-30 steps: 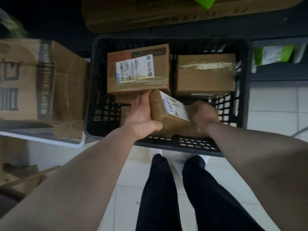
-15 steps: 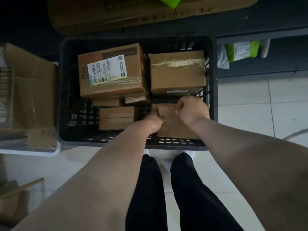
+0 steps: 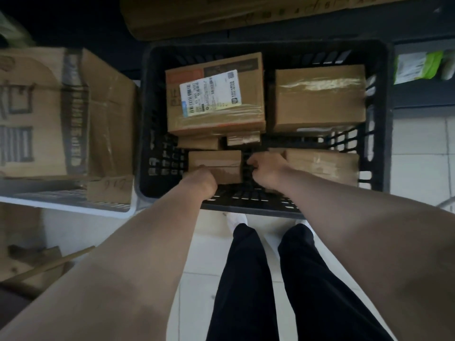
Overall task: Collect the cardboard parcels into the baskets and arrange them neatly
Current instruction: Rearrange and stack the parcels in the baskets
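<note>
A black plastic basket (image 3: 147, 114) stands on the floor in front of me with several cardboard parcels in it. At the back left lies a labelled parcel (image 3: 215, 94), and a plain taped parcel (image 3: 320, 97) lies at the back right. Two small parcels (image 3: 200, 142) peek out under the labelled one. My left hand (image 3: 200, 179) grips the near edge of a small parcel (image 3: 215, 162) at the front left. My right hand (image 3: 267, 168) curls round the left end of a taped parcel (image 3: 325, 166) lying at the front right.
A white basket (image 3: 73, 205) on the left holds a large printed carton (image 3: 61, 112). Flattened cardboard (image 3: 221, 16) lies beyond the black basket. A green and white packet (image 3: 418, 67) sits on a dark shelf at right. My legs stand on pale floor tiles (image 3: 418, 168).
The parcel both hands held has gone down into the basket's front right. My left hand has let go of it and moved left to the small front-left parcel.
</note>
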Motion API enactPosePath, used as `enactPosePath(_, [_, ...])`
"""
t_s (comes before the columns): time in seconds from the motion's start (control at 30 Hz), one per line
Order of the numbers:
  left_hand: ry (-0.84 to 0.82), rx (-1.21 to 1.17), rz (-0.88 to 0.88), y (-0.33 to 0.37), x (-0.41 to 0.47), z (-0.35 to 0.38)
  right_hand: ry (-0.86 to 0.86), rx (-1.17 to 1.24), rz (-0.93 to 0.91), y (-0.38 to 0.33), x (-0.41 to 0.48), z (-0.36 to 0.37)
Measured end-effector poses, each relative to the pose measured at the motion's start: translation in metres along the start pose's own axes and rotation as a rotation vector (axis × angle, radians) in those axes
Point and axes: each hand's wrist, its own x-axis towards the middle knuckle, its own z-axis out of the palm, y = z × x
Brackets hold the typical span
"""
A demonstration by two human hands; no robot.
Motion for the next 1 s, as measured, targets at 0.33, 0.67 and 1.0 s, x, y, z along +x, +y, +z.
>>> enactPosePath(0.33, [-0.054, -0.17, -0.09, -0.03, 0.052, -0.004, -0.088, 0.369, 0.321, -0.026, 0.054, 0.058])
enactPosePath(0.67, [0.103, 0.246, -0.008, -0.028, 0.038, -0.014, -0.128, 0.325, 0.291, -0.053, 0.055, 0.074])
enactPosePath(1.0, [0.106, 0.064, 0.198, -0.018, -0.006, -0.032, 0.094, 0.29, 0.269, -0.053, 0.007, 0.04])
